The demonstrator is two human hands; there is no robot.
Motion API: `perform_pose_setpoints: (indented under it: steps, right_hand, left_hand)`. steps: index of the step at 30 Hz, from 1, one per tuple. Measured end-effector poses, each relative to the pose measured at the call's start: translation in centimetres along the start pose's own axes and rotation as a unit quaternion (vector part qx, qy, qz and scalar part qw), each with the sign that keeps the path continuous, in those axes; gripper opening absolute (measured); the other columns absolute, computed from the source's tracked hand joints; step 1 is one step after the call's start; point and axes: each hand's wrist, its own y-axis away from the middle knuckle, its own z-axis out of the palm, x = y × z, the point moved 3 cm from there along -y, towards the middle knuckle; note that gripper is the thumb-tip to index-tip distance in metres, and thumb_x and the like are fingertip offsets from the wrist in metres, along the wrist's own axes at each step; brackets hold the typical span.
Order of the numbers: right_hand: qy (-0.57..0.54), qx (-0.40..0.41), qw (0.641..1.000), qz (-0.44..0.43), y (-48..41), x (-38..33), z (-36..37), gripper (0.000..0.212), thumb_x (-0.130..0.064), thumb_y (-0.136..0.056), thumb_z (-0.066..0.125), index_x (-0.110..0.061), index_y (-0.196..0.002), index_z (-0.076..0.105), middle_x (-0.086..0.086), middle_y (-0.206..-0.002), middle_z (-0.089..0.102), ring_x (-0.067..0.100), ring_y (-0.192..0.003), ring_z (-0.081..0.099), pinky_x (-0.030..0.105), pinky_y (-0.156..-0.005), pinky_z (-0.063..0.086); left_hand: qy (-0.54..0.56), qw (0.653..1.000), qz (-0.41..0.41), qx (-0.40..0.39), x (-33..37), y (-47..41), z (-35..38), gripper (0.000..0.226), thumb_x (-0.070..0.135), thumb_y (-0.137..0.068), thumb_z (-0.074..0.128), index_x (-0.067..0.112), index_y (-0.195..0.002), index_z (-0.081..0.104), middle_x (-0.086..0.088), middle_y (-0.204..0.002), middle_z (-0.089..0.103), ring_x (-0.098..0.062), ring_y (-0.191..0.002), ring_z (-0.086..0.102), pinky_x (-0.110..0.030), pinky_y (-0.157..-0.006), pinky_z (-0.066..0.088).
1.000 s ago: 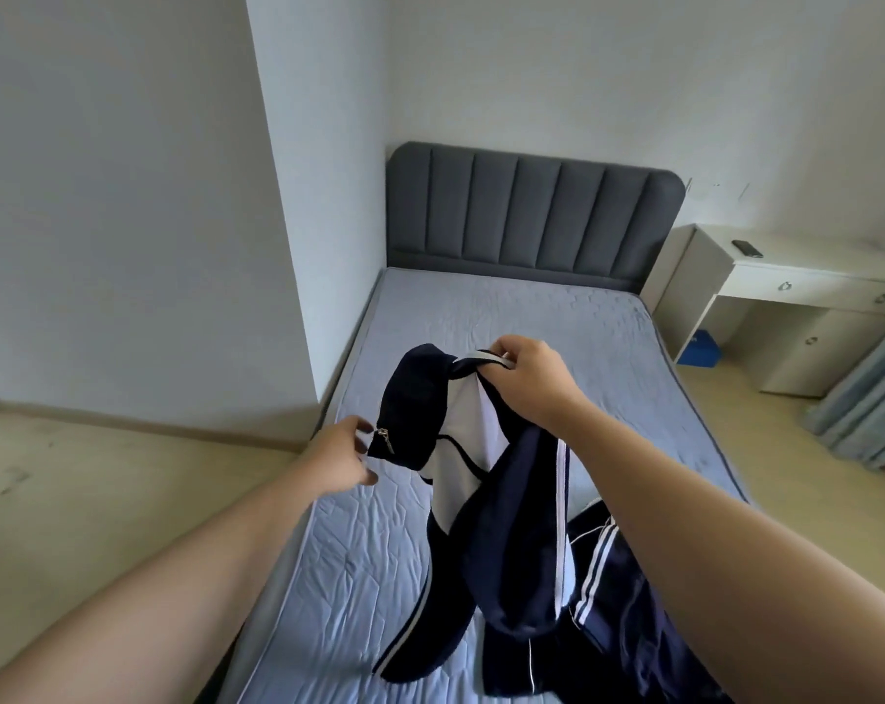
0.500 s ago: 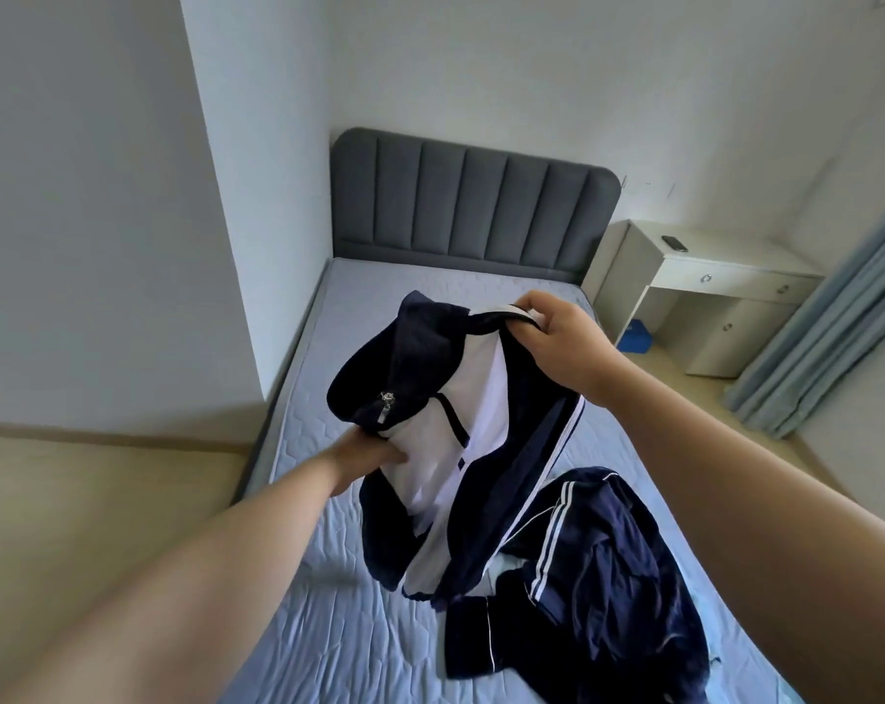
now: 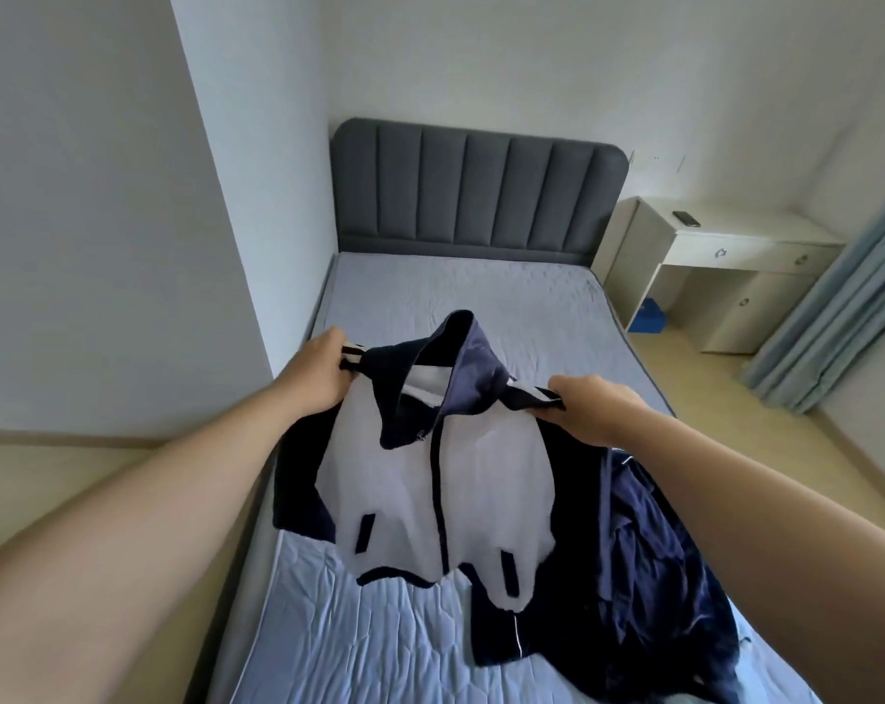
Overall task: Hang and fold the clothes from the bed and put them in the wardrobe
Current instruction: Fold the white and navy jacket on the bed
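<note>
Above bed (image 3: pixel 420 647), hands (image 3: pixel 323 370) (image 3: pixel 595 411) grip jacket (image 3: pixel 440 480) shoulders.

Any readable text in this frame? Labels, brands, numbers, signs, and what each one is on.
None legible anywhere in the head view.
The white and navy jacket, held at the shoulders by the left hand and right hand: no print or logo showing.
The small dark object on the desk: too small to read.
The blue item under the desk: too blurred to tell.

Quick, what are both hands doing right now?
Left hand: closed, gripping the jacket at one shoulder.
Right hand: closed, gripping the jacket's other shoulder.
</note>
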Motion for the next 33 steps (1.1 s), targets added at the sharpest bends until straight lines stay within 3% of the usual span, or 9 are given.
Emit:
perform_pose_setpoints:
  steps: [4, 7, 9, 12, 17, 21, 24, 28, 33]
  right_hand:
    - [-0.019, 0.074, 0.997, 0.018, -1.4, 0.0, -0.8, 0.024, -0.044, -0.103, 0.041, -0.024, -0.09, 0.041, 0.007, -0.09, 0.058, 0.031, -0.071, 0.053, 0.037, -0.057, 0.04]
    - [-0.074, 0.172, 0.982, 0.015, -2.4, -0.8, -1.4, 0.012, -0.026, -0.102, 0.046, -0.014, -0.1, 0.046, 0.012, -0.095, 0.053, 0.036, -0.084, 0.051, 0.043, -0.07, 0.047]
    - [-0.072, 0.226, 0.971, 0.011, -2.7, -1.4, -1.1, 0.012, -0.021, -0.101, 0.048, -0.01, -0.105, 0.05, 0.014, -0.095, 0.052, 0.038, -0.089, 0.05, 0.042, -0.074, 0.041]
    - [-0.063, 0.227, 0.972, 0.001, -3.1, -2.3, 0.5, 0.016, -0.023, -0.1, 0.049, -0.01, -0.107, 0.054, 0.013, -0.096, 0.054, 0.038, -0.094, 0.05, 0.042, -0.08, 0.034]
    - [-0.09, 0.046, 0.995, 0.009, -3.4, -2.9, 6.3, 0.022, -0.035, -0.103, 0.046, -0.014, -0.105, 0.054, 0.006, -0.096, 0.055, 0.035, -0.098, 0.054, 0.039, -0.078, 0.038]
    - [-0.134, -0.148, 0.98, 0.001, -2.5, -3.1, 11.7, 0.026, -0.034, -0.107, 0.041, -0.014, -0.095, 0.054, 0.006, -0.095, 0.061, 0.029, -0.091, 0.057, 0.035, -0.073, 0.041]
    - [-0.089, -0.271, 0.958, -0.034, -1.1, -3.5, 14.5, 0.033, -0.036, -0.107, 0.04, -0.011, -0.106, 0.061, 0.008, -0.106, 0.064, 0.023, -0.089, 0.058, 0.033, -0.074, 0.042]
    - [-0.013, -0.39, 0.919, -0.049, 1.3, -4.0, 17.9, 0.048, -0.046, -0.104, 0.042, -0.01, -0.127, 0.062, 0.009, -0.127, 0.063, 0.03, -0.113, 0.061, 0.04, -0.102, 0.047]
    - [-0.104, -0.565, 0.815, 0.072, 3.0, -3.8, 20.2, 0.051, -0.036, -0.099, 0.063, -0.001, -0.136, 0.057, 0.019, -0.135, 0.063, 0.036, -0.126, 0.06, 0.043, -0.109, 0.046]
  left_hand:
    - [-0.079, 0.997, 0.005, 0.02, 0.6, -0.6, -1.8, 0.017, 0.005, -0.087, 0.043, 0.017, -0.076, 0.038, -0.001, -0.078, 0.052, -0.023, -0.07, 0.052, -0.036, -0.06, 0.042]
    - [-0.075, 0.994, -0.007, 0.082, 0.7, -0.7, -3.1, 0.012, 0.008, -0.087, 0.038, 0.018, -0.079, 0.036, -0.003, -0.08, 0.05, -0.022, -0.068, 0.05, -0.035, -0.057, 0.037]
    - [-0.055, 0.99, -0.015, 0.126, 0.2, -0.7, -3.6, 0.005, 0.014, -0.088, 0.037, 0.016, -0.084, 0.037, -0.001, -0.079, 0.048, -0.022, -0.068, 0.048, -0.035, -0.057, 0.036]
    - [-0.04, 0.991, -0.033, 0.126, -1.5, -0.3, -2.8, 0.0, 0.014, -0.09, 0.037, 0.014, -0.09, 0.037, -0.001, -0.078, 0.05, -0.021, -0.068, 0.049, -0.036, -0.056, 0.038]
    - [-0.022, 0.997, -0.068, -0.012, -5.9, 2.5, 2.5, 0.011, 0.011, -0.093, 0.049, 0.019, -0.099, 0.044, -0.003, -0.078, 0.057, -0.028, -0.072, 0.054, -0.033, -0.057, 0.039]
    - [-0.059, 0.975, -0.073, -0.199, -7.9, 6.3, 7.6, 0.028, 0.004, -0.092, 0.054, 0.018, -0.113, 0.067, -0.004, -0.111, 0.07, -0.027, -0.103, 0.063, -0.035, -0.087, 0.049]
    - [-0.122, 0.93, -0.073, -0.339, -8.5, 9.5, 10.7, 0.025, 0.004, -0.091, 0.048, 0.016, -0.095, 0.07, -0.011, -0.112, 0.072, -0.027, -0.099, 0.062, -0.034, -0.083, 0.048]
    - [-0.202, 0.836, -0.105, -0.5, -9.4, 13.1, 13.4, 0.029, 0.02, -0.098, 0.047, 0.008, -0.101, 0.073, -0.014, -0.108, 0.073, -0.027, -0.09, 0.064, -0.032, -0.081, 0.051]
    - [-0.114, 0.72, -0.328, -0.601, -11.3, 15.1, 13.8, 0.058, 0.057, -0.096, 0.05, 0.006, -0.119, 0.063, -0.011, -0.113, 0.069, -0.027, -0.104, 0.067, -0.037, -0.094, 0.054]
